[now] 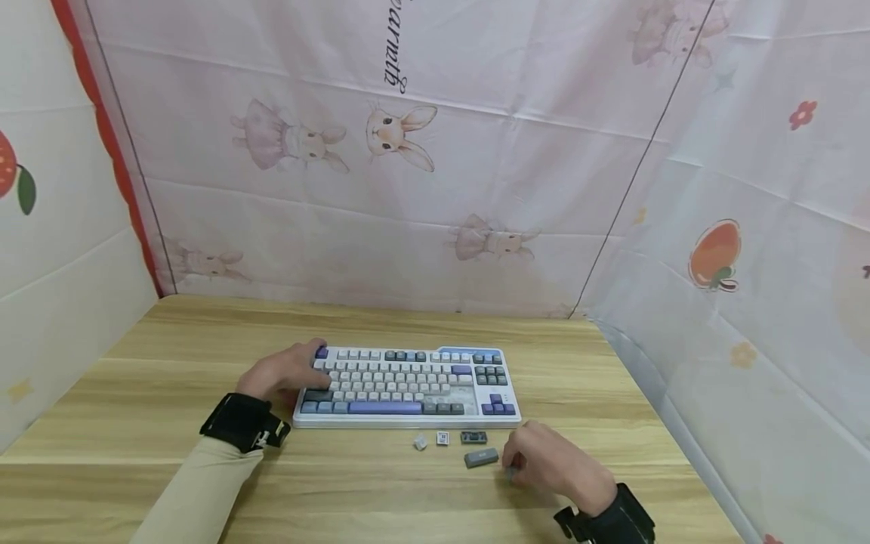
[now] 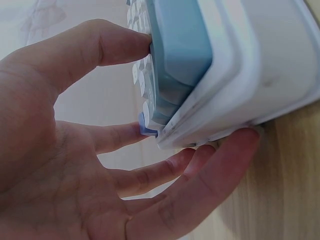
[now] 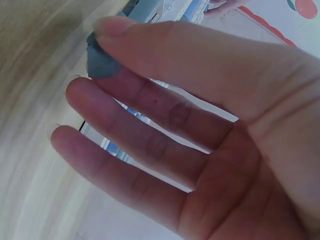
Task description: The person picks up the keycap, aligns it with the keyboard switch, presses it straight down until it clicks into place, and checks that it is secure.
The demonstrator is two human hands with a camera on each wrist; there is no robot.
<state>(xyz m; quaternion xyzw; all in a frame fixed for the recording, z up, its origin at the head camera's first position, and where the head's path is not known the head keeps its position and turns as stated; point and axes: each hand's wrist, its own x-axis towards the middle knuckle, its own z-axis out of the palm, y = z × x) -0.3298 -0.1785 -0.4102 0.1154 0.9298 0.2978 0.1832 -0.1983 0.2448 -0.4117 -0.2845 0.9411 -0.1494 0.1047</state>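
A white mechanical keyboard point(image 1: 408, 425) with white, grey, blue and purple keycaps lies on the table, a bare patch point(image 1: 462, 396) at the right of its lower rows. My left hand point(image 1: 288, 372) holds its left end. In the left wrist view the thumb point(image 2: 122, 45) rests on the keys, one finger reaches the purple corner keycap point(image 2: 145, 126), and the others lie along the side of the case. In front of the keyboard's right corner, low over the table, my right hand point(image 1: 553, 462) pinches a small grey keycap point(image 3: 101, 62) between thumb and index finger.
Loose pieces lie before the keyboard: a long grey keycap point(image 1: 481, 458), another long dark one point(image 1: 473, 437) showing its hollow underside, a small white keycap point(image 1: 442, 438) and a small whitish piece point(image 1: 420, 442). Printed cloth point(image 1: 408, 264) hangs behind the wooden table point(image 1: 340, 483) and at both sides.
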